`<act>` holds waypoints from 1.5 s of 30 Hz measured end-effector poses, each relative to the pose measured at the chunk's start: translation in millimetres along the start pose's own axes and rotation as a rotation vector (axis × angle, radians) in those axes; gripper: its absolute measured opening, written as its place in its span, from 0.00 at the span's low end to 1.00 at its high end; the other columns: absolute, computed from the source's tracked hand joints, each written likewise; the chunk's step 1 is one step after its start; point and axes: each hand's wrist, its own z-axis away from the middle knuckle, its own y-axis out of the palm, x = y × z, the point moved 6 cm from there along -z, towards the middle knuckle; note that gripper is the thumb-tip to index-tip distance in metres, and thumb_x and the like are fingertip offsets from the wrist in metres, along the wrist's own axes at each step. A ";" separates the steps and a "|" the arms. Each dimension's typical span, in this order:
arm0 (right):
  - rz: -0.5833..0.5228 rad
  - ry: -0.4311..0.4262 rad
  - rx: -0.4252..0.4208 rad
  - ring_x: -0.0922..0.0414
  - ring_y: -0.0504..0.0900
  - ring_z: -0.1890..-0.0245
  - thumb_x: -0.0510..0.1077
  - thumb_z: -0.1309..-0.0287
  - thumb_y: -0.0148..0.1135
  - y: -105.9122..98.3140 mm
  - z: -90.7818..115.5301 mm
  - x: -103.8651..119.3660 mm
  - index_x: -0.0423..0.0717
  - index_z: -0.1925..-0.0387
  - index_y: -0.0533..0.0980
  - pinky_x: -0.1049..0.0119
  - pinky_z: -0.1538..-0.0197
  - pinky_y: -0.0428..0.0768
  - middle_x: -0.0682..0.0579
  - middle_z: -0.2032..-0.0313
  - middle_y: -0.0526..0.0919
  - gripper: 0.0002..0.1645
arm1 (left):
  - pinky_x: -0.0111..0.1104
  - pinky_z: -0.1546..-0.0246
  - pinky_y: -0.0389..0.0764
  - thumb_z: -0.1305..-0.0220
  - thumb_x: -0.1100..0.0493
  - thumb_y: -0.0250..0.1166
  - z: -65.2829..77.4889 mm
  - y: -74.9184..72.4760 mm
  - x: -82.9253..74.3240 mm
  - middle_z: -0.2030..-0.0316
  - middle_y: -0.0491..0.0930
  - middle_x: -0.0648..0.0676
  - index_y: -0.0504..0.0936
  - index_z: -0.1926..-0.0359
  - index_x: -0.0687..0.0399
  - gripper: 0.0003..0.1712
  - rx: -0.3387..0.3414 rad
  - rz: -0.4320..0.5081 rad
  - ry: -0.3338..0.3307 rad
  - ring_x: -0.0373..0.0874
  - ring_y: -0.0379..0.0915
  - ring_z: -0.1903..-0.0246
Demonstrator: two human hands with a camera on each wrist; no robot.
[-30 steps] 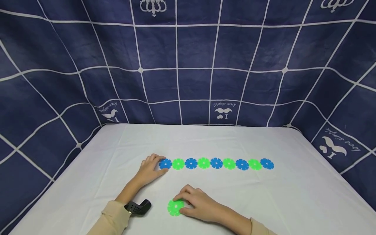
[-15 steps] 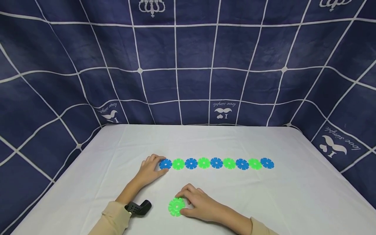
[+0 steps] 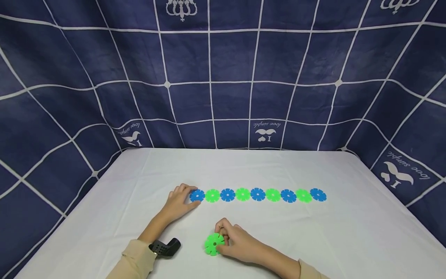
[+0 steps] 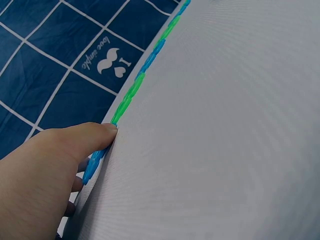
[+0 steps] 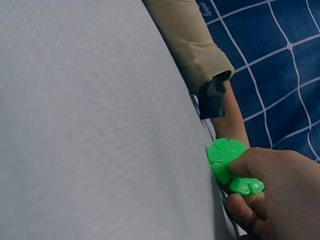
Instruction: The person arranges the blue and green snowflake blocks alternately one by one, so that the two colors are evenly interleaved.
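Note:
Notched plastic flower discs, blue and green by turns, lie linked edge to edge in a straight row on the white table. My left hand (image 3: 177, 203) rests at the left end of that row, thumb and forefinger gripping the end blue flower disc (image 3: 197, 195) by its edges. In the left wrist view this blue disc is partly hidden behind the thumb, with a green flower disc (image 4: 129, 97) beyond it. Nearer the front, my right hand (image 3: 238, 242) pinches a loose green flower disc (image 3: 211, 245) between thumb and fingers. That disc is tilted up, its face towards the head camera.
A white cloth covers the table (image 3: 348, 232). Dark blue curtain (image 3: 230, 100) with white grid lines encloses the back and sides. A black camera mount (image 3: 165, 248) juts from the left wrist, between the left sleeve and the right hand's disc.
The right hand has tipped the green flower disc up from lying flat and drawn it slightly right, its fingers now curled behind it. The left hand and the row stay in place.

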 end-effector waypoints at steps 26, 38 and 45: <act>-0.219 0.026 -0.029 0.72 0.63 0.79 0.40 0.48 0.56 -3.2 -3.1 -1.3 0.52 0.61 0.68 0.77 0.70 0.66 0.62 0.76 0.70 0.11 | 0.35 0.61 0.58 0.48 0.42 0.62 -2.9 0.2 0.4 0.54 0.71 0.52 0.74 0.47 0.51 0.30 0.003 0.016 -0.009 0.46 0.64 0.52; -0.261 0.075 -0.052 0.70 0.66 0.76 0.36 0.50 0.55 -4.3 -4.6 -6.7 0.52 0.55 0.70 0.75 0.69 0.68 0.61 0.73 0.72 0.18 | 0.36 0.61 0.58 0.48 0.41 0.62 0.6 -0.2 2.3 0.53 0.71 0.53 0.74 0.46 0.52 0.31 -0.012 -0.008 0.003 0.48 0.65 0.52; -0.299 0.145 -0.065 0.68 0.64 0.79 0.39 0.49 0.55 -12.9 -2.4 -11.8 0.53 0.57 0.74 0.75 0.73 0.66 0.59 0.76 0.71 0.15 | 0.37 0.62 0.58 0.48 0.35 0.59 2.5 -1.9 -2.7 0.57 0.72 0.55 0.75 0.50 0.55 0.33 -0.083 0.030 0.075 0.49 0.65 0.56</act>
